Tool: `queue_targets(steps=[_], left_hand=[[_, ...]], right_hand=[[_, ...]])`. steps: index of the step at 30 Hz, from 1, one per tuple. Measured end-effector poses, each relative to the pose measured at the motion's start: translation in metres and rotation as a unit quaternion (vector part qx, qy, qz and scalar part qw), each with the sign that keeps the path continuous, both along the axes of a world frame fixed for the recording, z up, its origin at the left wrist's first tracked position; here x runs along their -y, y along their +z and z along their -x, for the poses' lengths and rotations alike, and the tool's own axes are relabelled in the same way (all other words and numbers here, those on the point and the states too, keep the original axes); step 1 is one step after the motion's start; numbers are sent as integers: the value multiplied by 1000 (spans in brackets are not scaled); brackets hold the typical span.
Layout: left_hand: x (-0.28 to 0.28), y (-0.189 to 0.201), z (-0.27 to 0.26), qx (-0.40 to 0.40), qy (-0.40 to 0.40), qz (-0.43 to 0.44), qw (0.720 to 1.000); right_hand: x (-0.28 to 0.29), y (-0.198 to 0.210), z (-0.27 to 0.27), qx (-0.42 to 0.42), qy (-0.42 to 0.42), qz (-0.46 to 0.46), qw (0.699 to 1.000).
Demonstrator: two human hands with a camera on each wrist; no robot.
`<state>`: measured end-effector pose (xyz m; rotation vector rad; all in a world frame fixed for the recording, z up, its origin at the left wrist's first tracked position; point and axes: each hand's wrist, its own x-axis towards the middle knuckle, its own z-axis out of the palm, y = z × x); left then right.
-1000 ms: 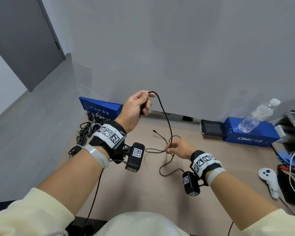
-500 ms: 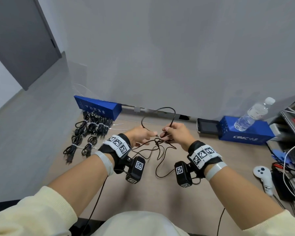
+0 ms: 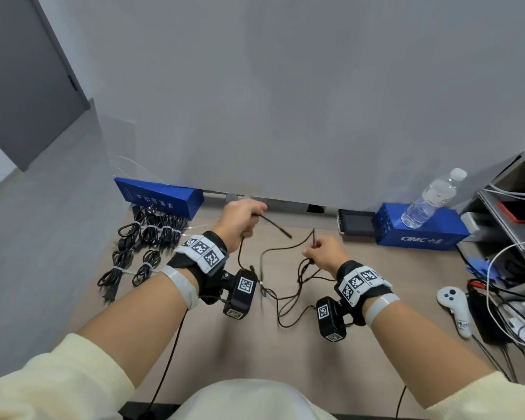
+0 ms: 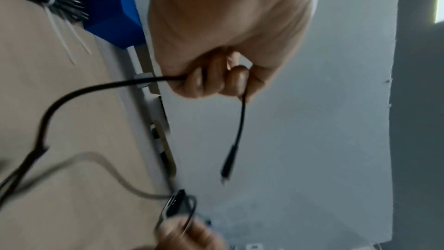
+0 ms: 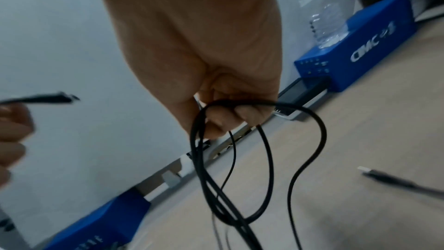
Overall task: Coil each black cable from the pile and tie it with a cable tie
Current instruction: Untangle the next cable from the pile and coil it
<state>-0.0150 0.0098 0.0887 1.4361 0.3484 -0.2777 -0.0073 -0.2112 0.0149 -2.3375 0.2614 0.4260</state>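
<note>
Coiling step: feed thin black rubber cable (image 3: 288, 269), centre of frame above tan tabletop (image 3: 212, 341), w/ left hand (image 3: 240, 218) to right hand (image 3: 325, 253); keep loops even, plug end clear. Left fingers (image 4: 211, 81) curled tight round cable nr plug; right fingers (image 5: 245, 113) closed round gathered loops.

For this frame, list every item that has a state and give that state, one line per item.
Left hand: grips the cable near its plug end.
Right hand: holds gathered loops.
Black cable: loose, partly looped, untied.
Coiled cables: bundled, each tied with a white cable tie, lying on the table.
Water bottle: capped, lying on the blue box.
Small screen: dark.
</note>
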Motion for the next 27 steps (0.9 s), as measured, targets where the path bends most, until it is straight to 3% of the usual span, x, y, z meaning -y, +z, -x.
queue_targets(steps=[2, 4, 7, 10, 13, 20, 23, 27], left_hand=[[-7, 5, -6, 18, 67, -27, 997], [-13, 5, -8, 17, 76, -90, 993], [-14, -7, -8, -36, -1, -153, 988], [-5, -27, -10, -85, -83, -197, 973], [6, -34, -8, -92, -112, -237, 961], [27, -29, -2, -5, -261, -190, 946], [28, -31, -2, 19, -201, -172, 964], [30, -29, -3, 30, -176, -155, 972]], right_hand=[[10, -1, 5, -17, -12, 8, 1000], [12, 5, 8, -22, -17, -35, 999], [9, 18, 9, -33, -7, -128, 991], [1, 29, 4, -23, 33, -150, 988], [-10, 37, 1, 6, 37, -160, 986], [-26, 60, 0, 30, 21, -202, 979], [-28, 63, 0, 31, -8, -222, 975], [-21, 52, -1, 28, -2, -147, 989]])
